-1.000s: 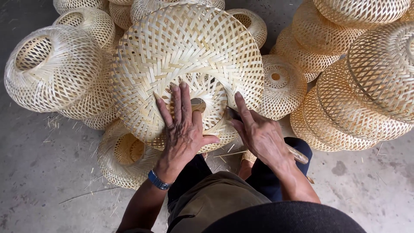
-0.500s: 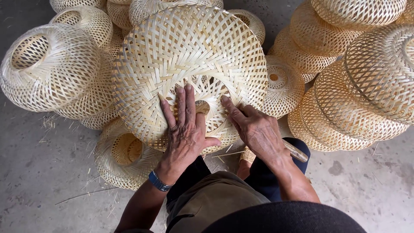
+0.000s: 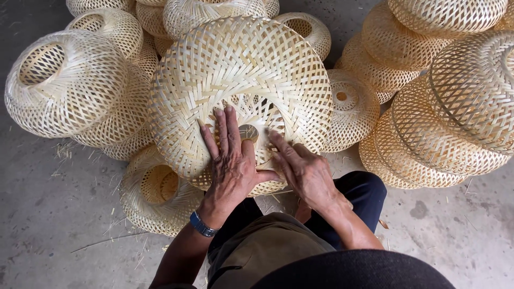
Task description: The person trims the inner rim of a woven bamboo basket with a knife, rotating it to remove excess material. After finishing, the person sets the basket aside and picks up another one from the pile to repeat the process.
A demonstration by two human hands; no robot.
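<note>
A large round woven bamboo lampshade (image 3: 241, 69) leans toward me with its open-weave centre facing up. My left hand (image 3: 231, 160) lies flat on its lower part, fingers spread, beside a small round wooden piece (image 3: 248, 132) at the centre. My right hand (image 3: 302, 170) rests on the lower right of the weave, fingers pointing toward that centre. A blue watch band (image 3: 202, 224) circles my left wrist. Neither hand grips anything.
Several more woven bamboo shades surround me: a big one (image 3: 64, 80) at the left, one (image 3: 155, 192) on the floor under my left arm, stacked ones (image 3: 455, 107) at the right. Bamboo scraps litter the grey concrete floor (image 3: 53, 235). My knees are at the bottom.
The shade has tilted and turned slightly under my hands. My right hand slid left toward the centre; my left hand stayed flat on the weave.
</note>
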